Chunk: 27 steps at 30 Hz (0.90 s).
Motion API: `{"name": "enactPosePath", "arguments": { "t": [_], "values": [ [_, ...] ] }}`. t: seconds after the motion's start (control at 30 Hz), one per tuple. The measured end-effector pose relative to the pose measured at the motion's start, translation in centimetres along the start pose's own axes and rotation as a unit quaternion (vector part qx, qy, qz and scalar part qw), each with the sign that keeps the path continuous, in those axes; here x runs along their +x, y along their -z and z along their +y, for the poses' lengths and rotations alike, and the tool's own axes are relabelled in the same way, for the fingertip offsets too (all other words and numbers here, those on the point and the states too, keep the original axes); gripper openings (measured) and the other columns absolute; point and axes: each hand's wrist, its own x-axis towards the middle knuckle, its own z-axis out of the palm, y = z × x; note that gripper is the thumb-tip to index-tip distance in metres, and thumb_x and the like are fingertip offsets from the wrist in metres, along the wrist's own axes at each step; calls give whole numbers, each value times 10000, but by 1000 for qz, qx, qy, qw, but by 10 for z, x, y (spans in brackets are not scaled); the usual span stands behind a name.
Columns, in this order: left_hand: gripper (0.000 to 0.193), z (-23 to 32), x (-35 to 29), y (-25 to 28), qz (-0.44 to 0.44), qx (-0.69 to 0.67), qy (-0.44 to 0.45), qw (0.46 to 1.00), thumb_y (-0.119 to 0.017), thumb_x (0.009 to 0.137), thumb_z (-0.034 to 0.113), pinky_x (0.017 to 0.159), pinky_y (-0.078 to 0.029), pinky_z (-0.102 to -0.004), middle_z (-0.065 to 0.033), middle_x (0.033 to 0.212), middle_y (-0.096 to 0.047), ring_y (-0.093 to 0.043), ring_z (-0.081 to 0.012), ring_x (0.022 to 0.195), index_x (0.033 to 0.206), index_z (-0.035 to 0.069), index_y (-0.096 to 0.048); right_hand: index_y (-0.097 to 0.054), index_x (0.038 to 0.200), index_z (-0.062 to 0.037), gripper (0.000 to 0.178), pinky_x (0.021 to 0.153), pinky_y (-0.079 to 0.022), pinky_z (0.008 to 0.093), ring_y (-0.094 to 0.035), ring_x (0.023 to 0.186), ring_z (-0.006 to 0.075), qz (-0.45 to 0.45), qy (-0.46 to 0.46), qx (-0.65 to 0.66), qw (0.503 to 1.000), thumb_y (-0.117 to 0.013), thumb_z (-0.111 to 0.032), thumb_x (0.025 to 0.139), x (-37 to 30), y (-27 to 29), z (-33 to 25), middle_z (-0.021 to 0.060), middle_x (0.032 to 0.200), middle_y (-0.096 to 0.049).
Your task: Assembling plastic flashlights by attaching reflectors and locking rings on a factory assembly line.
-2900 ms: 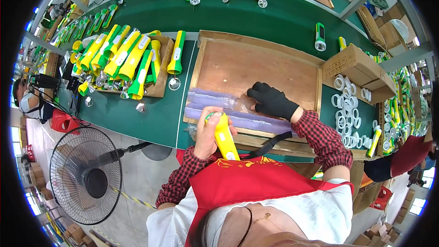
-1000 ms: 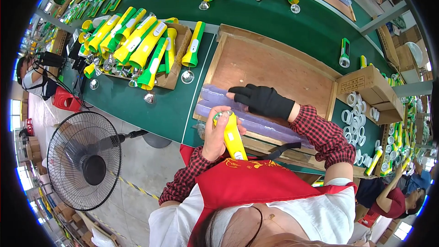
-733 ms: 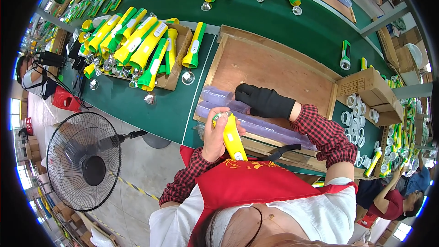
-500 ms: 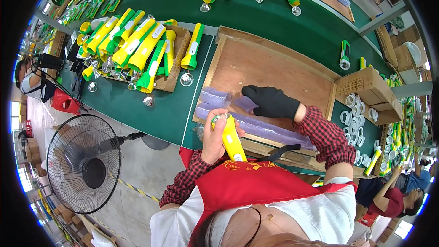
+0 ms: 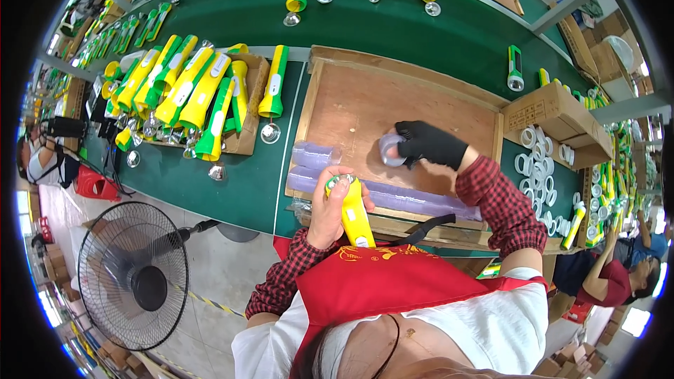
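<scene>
The person's left hand (image 5: 326, 212) was wrapped around a yellow flashlight (image 5: 357, 221), its head end up by the thumb and its body slanting down to the red apron (image 5: 393, 281). I could see the right hand (image 5: 430, 146), in a black glove, gripping a short, clear round piece (image 5: 390, 149) over the wooden tray (image 5: 393, 98). Near the tray's front lay a short purple-tinted roll (image 5: 314, 155) and a longer one (image 5: 425, 199). White rings (image 5: 538, 175) were heaped to the right, beside a cardboard box (image 5: 562, 116).
</scene>
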Motion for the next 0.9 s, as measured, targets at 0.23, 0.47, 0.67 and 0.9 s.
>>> {"name": "enactPosePath", "arguments": {
  "t": [0.23,0.47,0.67,0.9],
  "values": [
    [335,1,44,-31,-93,7,117,989,-462,980,345,600,-571,-368,-136,881,-579,-669,-266,661,1149,56,-458,-529,1190,9,612,541,-526,283,-626,649,149,234,18,-138,962,-783,-346,762,-18,35,20,107,812,-612],
    [369,-25,47,-43,-137,31,224,964,-469,996,408,670,-593,-390,-141,915,-583,-687,-266,730,1176,86,-466,-550,1005,-16,404,533,-515,256,-623,625,130,264,23,-37,964,-749,-313,817,-26,27,36,79,785,-619],
    [362,-16,52,-43,-120,49,247,960,-538,975,376,645,-572,-328,-123,917,-594,-684,-233,721,1161,73,-473,-677,913,-19,225,494,-476,265,-585,561,127,296,36,37,954,-686,-234,848,-24,35,36,71,704,-637],
    [340,-13,52,-45,-108,45,240,964,-535,974,346,642,-562,-319,-135,906,-609,-676,-225,719,1154,64,-473,-678,918,-7,237,527,-449,239,-564,608,92,334,58,47,940,-664,-242,887,-27,42,32,35,731,-636]
  ]
}}
